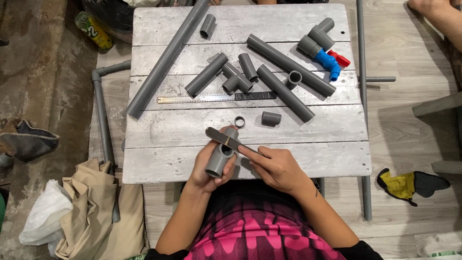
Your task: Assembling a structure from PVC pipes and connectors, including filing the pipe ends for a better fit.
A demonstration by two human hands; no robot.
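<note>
Nearest the body, the left hand (211, 171) is wrapped around a grey pipe tee fitting (220, 156), held just above the near edge of the grey plank surface (159, 168). The right hand (276, 166) pinches a flat file (231, 140) laid across the fitting's top opening. Just beyond lie a small grey ring (239, 122) and a short coupling (271, 118). Farther off lie a metal ruler (216, 97), another tee (236, 79), several cut grey pipes and a long pipe (166, 58). Far right sits a blue valve with a red handle (332, 61).
</note>
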